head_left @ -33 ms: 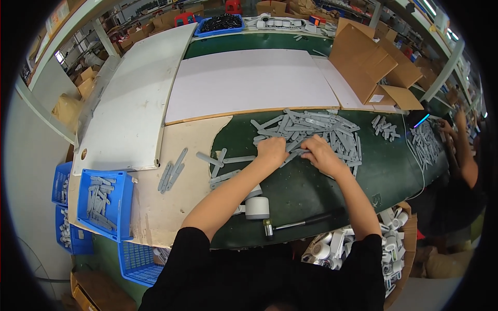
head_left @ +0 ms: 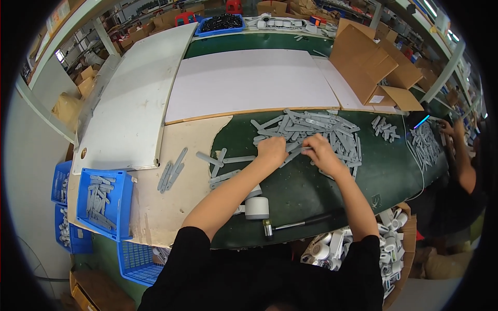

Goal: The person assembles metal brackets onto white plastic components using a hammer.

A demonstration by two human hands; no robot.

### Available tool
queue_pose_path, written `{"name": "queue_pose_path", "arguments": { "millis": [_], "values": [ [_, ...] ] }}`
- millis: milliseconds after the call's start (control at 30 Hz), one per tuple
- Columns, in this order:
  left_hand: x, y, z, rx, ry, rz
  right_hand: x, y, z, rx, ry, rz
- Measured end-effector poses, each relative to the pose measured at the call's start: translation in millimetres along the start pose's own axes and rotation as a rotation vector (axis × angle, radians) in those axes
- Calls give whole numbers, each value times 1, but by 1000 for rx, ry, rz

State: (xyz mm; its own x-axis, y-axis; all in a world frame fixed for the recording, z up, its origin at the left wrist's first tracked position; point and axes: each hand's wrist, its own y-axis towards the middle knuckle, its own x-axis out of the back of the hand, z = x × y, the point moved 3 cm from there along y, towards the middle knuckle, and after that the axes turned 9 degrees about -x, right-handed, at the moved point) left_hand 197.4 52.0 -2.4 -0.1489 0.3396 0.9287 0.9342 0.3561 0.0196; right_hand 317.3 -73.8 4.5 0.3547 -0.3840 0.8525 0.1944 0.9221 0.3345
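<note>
In front of a heap of grey plastic strips (head_left: 316,124) on the green table, my two hands are close together. My left hand (head_left: 272,150) has its fingers closed at one end of a slim grey plastic strip (head_left: 294,154). My right hand (head_left: 320,153) pinches the same strip near its other end, fingers bent. The fingertips partly hide the strip. Below my left forearm are a white cylindrical part (head_left: 257,208) with a grey base and a hammer (head_left: 290,225). More loose strips (head_left: 222,161) lie left of my left hand.
A blue crate (head_left: 128,207) of strips stands at the left edge. White boards (head_left: 249,78) lie behind the heap, with an open carton (head_left: 376,62) at the back right. A carton of white parts (head_left: 410,233) sits below the right edge. Another person's arm (head_left: 463,155) is at far right.
My right hand has shifted very slightly, its fingers a little higher by the strip. My left hand stays put. At far right, the other person's arm has moved a little.
</note>
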Motion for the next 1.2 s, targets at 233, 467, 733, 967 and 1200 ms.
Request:
{"name": "queue_pose_path", "arguments": {
  "millis": [233,467,733,967,1200],
  "values": [
    [-2,-14,25,-32,-45,47,1,16,-17,-415,880,-436],
    [43,-61,50,85,-188,-125,-7,55,3,-535,286,-157],
    [56,-103,89,123,-226,-112,-12,78,-43,-417,-162,85],
    [61,-97,99,145,-297,-59,23,69,-45,-855,832,13],
    [55,-63,85,29,-262,6,28,55,-49,-934,1029,-34]
  ]
}}
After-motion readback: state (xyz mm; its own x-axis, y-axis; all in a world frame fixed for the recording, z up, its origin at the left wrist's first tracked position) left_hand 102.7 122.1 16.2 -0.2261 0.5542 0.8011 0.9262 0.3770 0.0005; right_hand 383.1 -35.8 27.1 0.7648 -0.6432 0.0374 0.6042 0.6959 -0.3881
